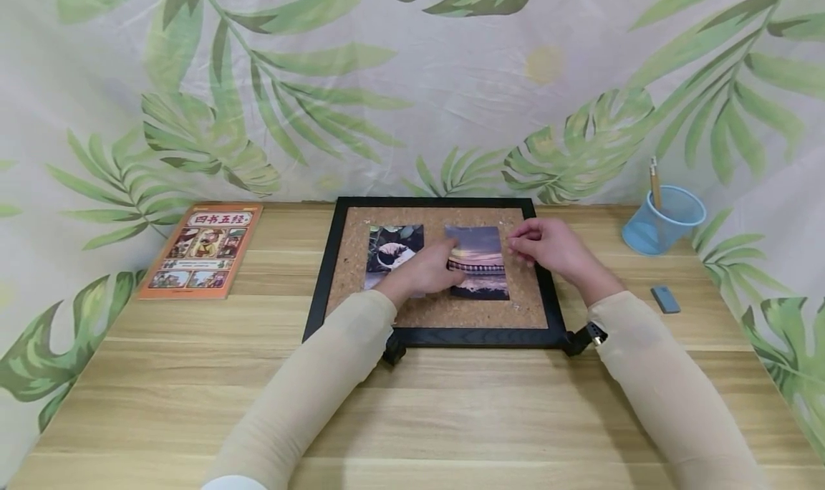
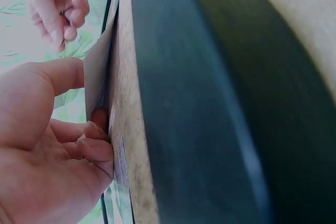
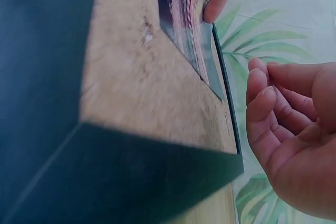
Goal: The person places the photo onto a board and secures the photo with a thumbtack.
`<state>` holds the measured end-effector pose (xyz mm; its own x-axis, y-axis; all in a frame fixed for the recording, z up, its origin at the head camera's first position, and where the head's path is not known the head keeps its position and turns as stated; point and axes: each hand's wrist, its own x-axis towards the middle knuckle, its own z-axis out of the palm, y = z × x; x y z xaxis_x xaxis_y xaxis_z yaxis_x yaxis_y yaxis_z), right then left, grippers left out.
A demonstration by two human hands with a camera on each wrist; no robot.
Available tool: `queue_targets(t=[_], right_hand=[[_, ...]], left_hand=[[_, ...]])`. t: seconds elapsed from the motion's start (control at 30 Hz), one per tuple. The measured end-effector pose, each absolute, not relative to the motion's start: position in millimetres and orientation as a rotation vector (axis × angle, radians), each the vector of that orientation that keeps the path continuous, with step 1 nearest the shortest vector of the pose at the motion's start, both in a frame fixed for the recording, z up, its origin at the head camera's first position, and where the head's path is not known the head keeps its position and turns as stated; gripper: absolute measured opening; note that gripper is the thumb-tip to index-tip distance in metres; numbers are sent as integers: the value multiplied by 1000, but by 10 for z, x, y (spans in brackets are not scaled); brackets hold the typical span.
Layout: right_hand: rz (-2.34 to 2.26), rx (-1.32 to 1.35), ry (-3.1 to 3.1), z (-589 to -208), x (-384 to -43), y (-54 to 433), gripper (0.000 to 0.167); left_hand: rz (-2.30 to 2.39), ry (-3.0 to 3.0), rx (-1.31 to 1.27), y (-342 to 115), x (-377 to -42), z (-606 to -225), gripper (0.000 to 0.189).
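Observation:
A cork board with a black frame lies on the table. Two photos are on it: a dark one of a pale round shape among leaves and a sunset photo with a bridge. My left hand pinches the left edge of the sunset photo; in the left wrist view that photo stands slightly off the cork, beside the left thumb. Just right of the photo is my right hand, thumb and forefinger pressed together. Between its tips shows a tiny dark, pin-like thing, mostly hidden.
An orange book lies at the left. On the right stand a blue mesh pen cup with a pencil in it and, nearer, a small grey-blue block. A leaf-patterned cloth hangs behind the table.

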<state>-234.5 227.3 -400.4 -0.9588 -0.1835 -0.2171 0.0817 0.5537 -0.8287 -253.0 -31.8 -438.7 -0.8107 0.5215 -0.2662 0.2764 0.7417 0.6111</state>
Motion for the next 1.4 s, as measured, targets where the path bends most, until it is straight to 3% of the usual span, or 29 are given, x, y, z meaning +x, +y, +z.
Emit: queue_targets(t=[0.2, 0.43, 1.0, 1.4], right_hand=[[-1389, -77, 2476, -4061, -2525, 2144, 24], [-1415, -76, 2458, -4101, -2678, 2017, 25], [-1594, 62, 2307, -4271, -2932, 1746, 26], [-1376, 59, 2423, -4241, -3045, 1630, 23]], left_hand=[[769, 2540, 627, -290, -2669, -4628, 84], [806, 2532, 626, -276, -2539, -4414, 81], [788, 2533, 635, -291, -2632, -4562, 85], [808, 2500, 590, -330, -2410, -4180, 79]])
